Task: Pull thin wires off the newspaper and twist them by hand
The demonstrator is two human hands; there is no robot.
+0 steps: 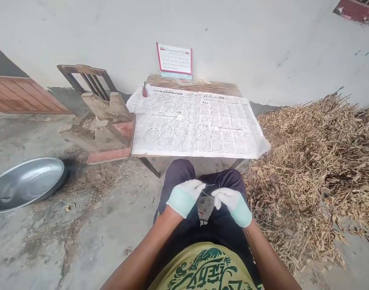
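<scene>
Above my lap, my left hand (pixel 186 195), in a white glove with a mint cuff, pinches a thin wire (pixel 207 195). The wire spans the gap towards my right hand (pixel 229 201), gloved alike, whose fingers are closed on its other side. Fine ends of it stick out near both sets of fingertips. In front of my knees, newspaper (pixel 196 151) covers a small wooden table. Several thin, roughly round loops (pixel 164 139) are spread over the print and look like bent wire. A small red-handled tool (pixel 144 92) lies at the paper's far left corner; its kind is unclear.
A desk calendar (pixel 175 60) stands at the table's back against the white wall. To the left are a wooden chair (pixel 87 78), a rough wooden stand (pixel 106 117) and a metal basin (pixel 27 181) on the concrete. Dry stalks (pixel 323 161) are heaped on the right.
</scene>
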